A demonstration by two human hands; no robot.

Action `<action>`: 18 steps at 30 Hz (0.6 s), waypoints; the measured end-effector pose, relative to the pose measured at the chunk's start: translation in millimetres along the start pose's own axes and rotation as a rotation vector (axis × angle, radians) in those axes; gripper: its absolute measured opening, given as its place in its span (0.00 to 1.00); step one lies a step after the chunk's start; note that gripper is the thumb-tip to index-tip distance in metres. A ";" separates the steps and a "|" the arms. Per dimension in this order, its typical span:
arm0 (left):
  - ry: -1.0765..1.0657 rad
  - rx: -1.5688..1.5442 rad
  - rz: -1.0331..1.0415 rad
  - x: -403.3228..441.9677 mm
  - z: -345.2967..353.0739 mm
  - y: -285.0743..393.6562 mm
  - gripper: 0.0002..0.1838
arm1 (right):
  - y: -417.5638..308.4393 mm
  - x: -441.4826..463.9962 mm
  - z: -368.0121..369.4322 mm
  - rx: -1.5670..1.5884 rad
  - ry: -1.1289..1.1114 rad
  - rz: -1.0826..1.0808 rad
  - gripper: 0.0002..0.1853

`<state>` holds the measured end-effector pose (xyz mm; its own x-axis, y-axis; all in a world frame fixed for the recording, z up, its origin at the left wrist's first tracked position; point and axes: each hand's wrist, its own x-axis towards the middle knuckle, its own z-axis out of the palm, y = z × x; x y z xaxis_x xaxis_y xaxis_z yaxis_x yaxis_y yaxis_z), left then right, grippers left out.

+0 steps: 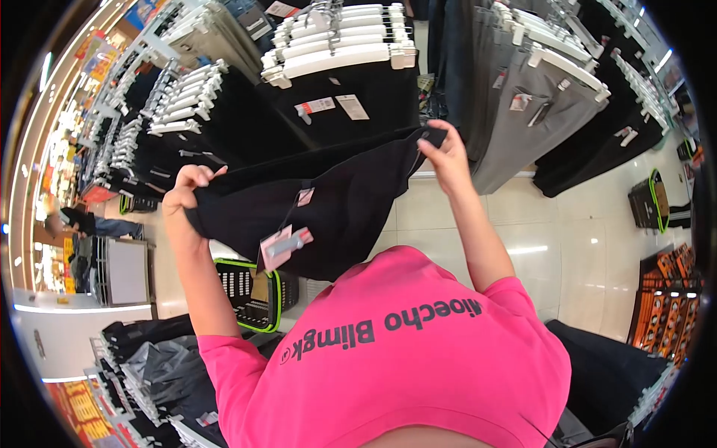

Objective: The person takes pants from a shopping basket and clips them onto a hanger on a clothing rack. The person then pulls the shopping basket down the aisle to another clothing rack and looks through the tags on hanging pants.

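A black garment [336, 209] is stretched out sideways in front of my pink shirt. My left hand [187, 190] is closed on its left end, with the fingers curled over the edge. The opposite top corner is pinched by my right hand [446, 153], between thumb and fingers. A pale pink tag [274, 252] and a grey security tag [290, 243] hang at the garment's lower left. A small label [305, 196] shows higher up on the cloth.
Racks of trousers on white hangers [340, 56] stand ahead. Grey trousers [530, 112] hang at the right. A black basket with a green rim [278, 299] is below my left arm. Far left, a person [101, 224] is bent over. Orange shelving [661, 302] stands at the right.
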<state>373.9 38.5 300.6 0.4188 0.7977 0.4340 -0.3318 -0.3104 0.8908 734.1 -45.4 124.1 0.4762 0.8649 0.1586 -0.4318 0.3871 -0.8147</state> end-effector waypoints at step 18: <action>-0.415 1.206 -0.141 -69.0 -15.2 -23.3 0.08 | -101.2 -43.0 -7.6 -0.475 -0.287 -0.526 0.09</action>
<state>340.0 -1.5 247.9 0.6907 0.7090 0.1421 0.6170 -0.6804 0.3954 763.1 -124.2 195.5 0.2826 0.6788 0.6778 0.2033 0.6481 -0.7339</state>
